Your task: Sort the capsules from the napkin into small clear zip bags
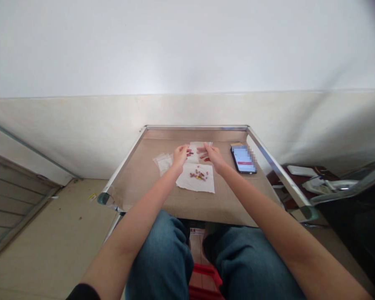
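My left hand and my right hand are both raised over the brown table top, holding between them a small clear plastic bag. The bag has a few red capsules in it near my left fingers. Both hands pinch the bag's edges. Just below the hands lies a white paper sheet with several red and yellow capsules scattered on it.
A pile of empty clear bags lies left of my left hand. A phone with its screen lit lies at the right. The table has a metal rail round its sides. My knees in jeans are under the near edge.
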Motion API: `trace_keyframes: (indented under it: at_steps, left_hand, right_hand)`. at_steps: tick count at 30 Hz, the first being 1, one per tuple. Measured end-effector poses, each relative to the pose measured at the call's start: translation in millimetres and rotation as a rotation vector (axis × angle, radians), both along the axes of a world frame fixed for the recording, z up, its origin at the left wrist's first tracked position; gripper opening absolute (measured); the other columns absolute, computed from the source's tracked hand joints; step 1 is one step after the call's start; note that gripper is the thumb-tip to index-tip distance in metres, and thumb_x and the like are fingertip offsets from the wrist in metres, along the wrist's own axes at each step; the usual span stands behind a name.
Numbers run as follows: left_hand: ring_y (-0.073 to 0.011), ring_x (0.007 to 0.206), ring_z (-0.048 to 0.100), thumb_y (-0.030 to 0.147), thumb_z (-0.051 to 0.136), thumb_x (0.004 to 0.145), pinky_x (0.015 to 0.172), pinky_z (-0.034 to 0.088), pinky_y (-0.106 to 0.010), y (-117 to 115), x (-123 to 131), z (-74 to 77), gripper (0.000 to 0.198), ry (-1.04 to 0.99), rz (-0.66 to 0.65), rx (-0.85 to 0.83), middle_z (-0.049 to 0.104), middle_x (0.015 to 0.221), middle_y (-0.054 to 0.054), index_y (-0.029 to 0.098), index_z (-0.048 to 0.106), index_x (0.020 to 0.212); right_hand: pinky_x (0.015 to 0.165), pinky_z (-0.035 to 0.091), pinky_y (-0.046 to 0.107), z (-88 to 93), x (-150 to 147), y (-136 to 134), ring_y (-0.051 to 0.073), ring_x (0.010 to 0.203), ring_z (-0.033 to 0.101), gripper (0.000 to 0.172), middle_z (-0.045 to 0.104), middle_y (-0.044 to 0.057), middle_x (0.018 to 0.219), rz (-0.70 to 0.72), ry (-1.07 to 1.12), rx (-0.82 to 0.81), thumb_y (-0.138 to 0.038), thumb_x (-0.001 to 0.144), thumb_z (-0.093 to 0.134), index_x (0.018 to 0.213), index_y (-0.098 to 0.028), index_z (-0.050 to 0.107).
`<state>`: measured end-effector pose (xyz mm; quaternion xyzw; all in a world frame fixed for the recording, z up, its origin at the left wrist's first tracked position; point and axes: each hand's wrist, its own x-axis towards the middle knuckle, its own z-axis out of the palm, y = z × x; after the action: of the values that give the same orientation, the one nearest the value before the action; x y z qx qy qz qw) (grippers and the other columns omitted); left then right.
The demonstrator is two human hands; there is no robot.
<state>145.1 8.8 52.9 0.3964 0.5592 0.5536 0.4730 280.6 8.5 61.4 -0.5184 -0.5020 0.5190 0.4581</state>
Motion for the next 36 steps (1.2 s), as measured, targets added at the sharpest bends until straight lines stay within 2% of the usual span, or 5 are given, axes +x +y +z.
trace_keyframes:
  at_steps: [6, 10, 16, 25, 36]
  left_hand:
    - [-0.0089, 0.059, 0.056, 0.014, 0.058, 0.065, 0.055, 0.039, -0.02, -6.0, 3.8, 9.4, 0.016, -0.049, -0.048, 0.008, 0.061, 0.072, -0.003, 0.015, 0.058, 0.081]
    - [-0.0078, 0.056, 0.055, 0.02, 0.057, 0.067, 0.056, 0.041, -0.021, -3.7, 4.6, 11.2, 0.013, -0.14, -0.034, 0.068, 0.06, 0.072, -0.002, 0.015, 0.057, 0.078]
    - [-0.008, 0.057, 0.058, 0.031, 0.055, 0.072, 0.061, 0.047, -0.023, -4.0, 6.2, 19.3, 0.017, -0.301, -0.07, 0.213, 0.057, 0.074, -0.001, 0.015, 0.053, 0.076]
    - [-0.0099, 0.058, 0.058, 0.04, 0.05, 0.076, 0.054, 0.044, -0.021, -8.3, 8.5, 24.7, 0.026, 0.116, -0.058, 0.373, 0.06, 0.077, -0.004, 0.015, 0.057, 0.075]
    - [-0.0079, 0.054, 0.054, 0.04, 0.054, 0.074, 0.05, 0.041, -0.019, -7.4, 6.9, 20.6, 0.024, 0.13, -0.07, 0.348, 0.059, 0.077, -0.003, 0.017, 0.056, 0.082]
  right_hand:
    - [0.038, 0.03, 0.017, -7.3, 5.9, 4.4, 0.004, 0.04, 0.041, 0.036, 0.062, 0.004, 0.066, -0.059, 0.131, -0.101, -0.041, 0.084, 0.042, 0.083, -0.015, 0.066]
    - [0.032, 0.018, 0.016, -7.4, 6.8, 4.8, 0.003, 0.034, 0.029, 0.036, 0.049, -0.002, 0.051, -0.018, 0.286, -0.143, -0.042, 0.085, 0.04, 0.088, -0.015, 0.063]
    - [0.029, 0.012, 0.016, -7.0, 7.7, 7.1, 0.004, 0.031, 0.022, 0.034, 0.034, -0.007, 0.043, 0.046, 0.572, -0.226, -0.042, 0.087, 0.035, 0.084, -0.017, 0.058]
    - [0.029, 0.011, 0.014, -3.6, 6.5, 6.3, 0.004, 0.029, 0.018, 0.032, 0.028, -0.009, 0.04, 0.053, 0.723, -0.277, -0.039, 0.088, 0.033, 0.075, -0.018, 0.053]
    - [0.031, 0.013, 0.017, 4.0, 3.5, 0.1, 0.005, 0.03, 0.018, 0.044, 0.028, -0.008, 0.04, 0.083, 0.552, -0.261, -0.049, 0.087, 0.026, 0.081, -0.018, 0.055]
